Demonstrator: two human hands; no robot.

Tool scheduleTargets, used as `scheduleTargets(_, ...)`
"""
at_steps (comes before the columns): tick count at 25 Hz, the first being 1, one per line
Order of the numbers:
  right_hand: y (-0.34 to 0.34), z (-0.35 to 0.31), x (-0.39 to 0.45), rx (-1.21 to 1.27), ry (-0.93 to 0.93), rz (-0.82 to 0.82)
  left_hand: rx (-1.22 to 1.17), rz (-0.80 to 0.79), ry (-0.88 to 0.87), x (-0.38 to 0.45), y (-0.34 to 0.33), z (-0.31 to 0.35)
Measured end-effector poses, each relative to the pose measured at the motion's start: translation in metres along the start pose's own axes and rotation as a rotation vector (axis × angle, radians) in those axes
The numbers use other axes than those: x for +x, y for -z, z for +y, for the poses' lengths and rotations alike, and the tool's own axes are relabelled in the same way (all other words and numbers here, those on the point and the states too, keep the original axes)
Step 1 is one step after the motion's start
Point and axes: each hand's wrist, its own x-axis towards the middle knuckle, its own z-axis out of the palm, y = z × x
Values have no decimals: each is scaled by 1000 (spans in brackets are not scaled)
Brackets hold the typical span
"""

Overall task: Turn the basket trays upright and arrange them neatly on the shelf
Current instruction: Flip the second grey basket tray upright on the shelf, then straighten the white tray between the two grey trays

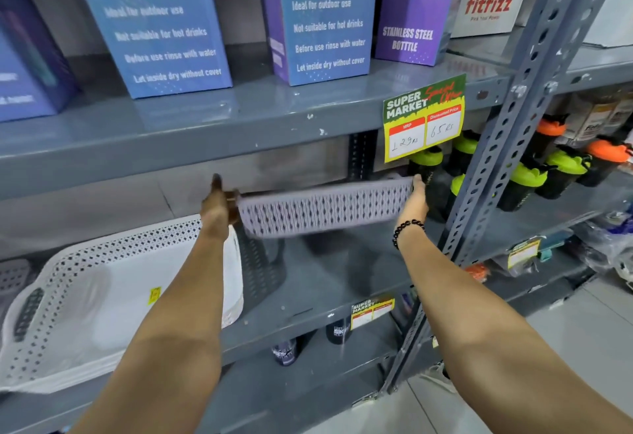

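Note:
A lilac perforated basket tray (325,209) hangs in the air above the grey middle shelf (329,283), its long side wall facing me. My left hand (217,205) grips its left end and my right hand (418,195) grips its right end. A white perforated basket tray (102,296) with a yellow sticker stands upright on the same shelf to the left, partly behind my left forearm. Part of a grey tray (13,276) shows at the far left edge.
Blue and purple bottle boxes (322,19) stand on the shelf above. A yellow price tag (424,118) hangs from that shelf's edge. Black shaker bottles with green lids (428,166) stand right of the lilac tray, beside the slotted upright post (507,145).

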Motion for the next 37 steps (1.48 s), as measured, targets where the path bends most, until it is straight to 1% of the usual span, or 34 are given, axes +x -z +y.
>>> scheduleTargets(1,3,5,-2,-53,-32,8,95,-35,-8,-3,4,-3)
scheduleTargets(3,9,14,-5,-181,-38,42,363,-43,-36,-8,10,-9)
scheduleTargets(4,12,18,-5,-274,-32,70,566,-8,-42,-15,12,-11)
scheduleTargets(5,15,21,-6,-376,-20,113,759,60,-77,-22,12,-14)
scheduleTargets(6,18,24,-7,-469,-3,156,894,142,-136,-33,10,-16)
scheduleTargets(7,21,27,-8,-548,15,191,945,198,-173,-41,8,-19)
scheduleTargets(9,28,28,-10,-656,47,237,980,238,-184,-57,7,-25)
scheduleTargets(11,33,26,-13,-739,74,276,1043,235,-216,-64,7,-36)
scheduleTargets(13,37,27,-14,-804,90,240,1110,222,-300,-65,7,-48)
scheduleTargets(15,40,28,-12,-870,94,145,1140,219,-374,-63,8,-58)
scheduleTargets(16,41,29,-8,-890,98,127,1148,221,-390,-64,9,-60)
scheduleTargets(18,41,33,2,-910,125,171,1132,244,-421,-64,12,-63)
scheduleTargets(20,39,37,9,-910,144,211,1107,272,-410,-61,12,-64)
scheduleTargets(24,35,40,16,-905,156,212,1065,302,-389,-58,11,-67)
scheduleTargets(29,29,39,15,-979,133,247,1003,319,-379,-54,12,-69)
scheduleTargets(30,26,39,14,-1022,180,267,971,334,-375,-53,13,-69)
scheduleTargets(31,19,40,13,-1090,285,267,936,358,-370,-52,17,-67)
scheduleTargets(32,12,42,13,-1174,421,231,905,383,-372,-50,23,-66)
scheduleTargets(33,2,45,11,-1242,564,165,877,415,-382,-47,30,-63)
scheduleTargets(34,-11,49,6,-1276,667,81,860,449,-392,-43,39,-60)
scheduleTargets(35,-26,56,-3,-1279,724,-13,850,483,-397,-40,51,-55)
scheduleTargets(37,-55,75,-26,-1262,741,-183,832,555,-397,-36,82,-46)
